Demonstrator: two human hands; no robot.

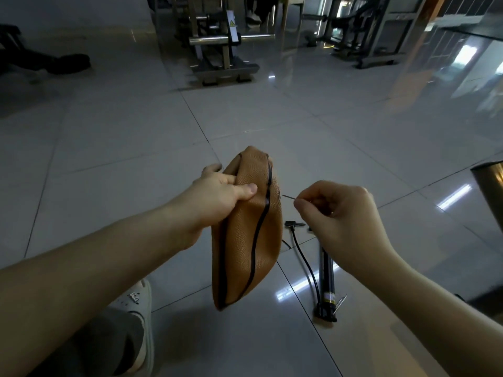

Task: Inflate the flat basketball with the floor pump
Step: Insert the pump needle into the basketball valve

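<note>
I have the flat basketball (250,240) in my left hand (217,191). It is collapsed into a folded, pod-like shape and held off the tiled floor (353,126). My thumb is curled across its near face and my other fingers are wrapped around the far side, so the grip is firm near the top of the ball, and the rest hangs below my fingers.

My right hand (337,210) pinches a thin inflation needle (288,197) between thumb and forefinger, with the remaining fingers curled in. The needle's tip points away from my fingertips towards the ball's right edge. It is very close, but I cannot tell whether it touches.

Below my right fingers the black floor pump (326,281) lies flat on the tiles, untouched. Its hose (302,254) curves up to a fitting on the floor between the ball and my right wrist.

A white clog (136,300) shows under my left forearm.
</note>
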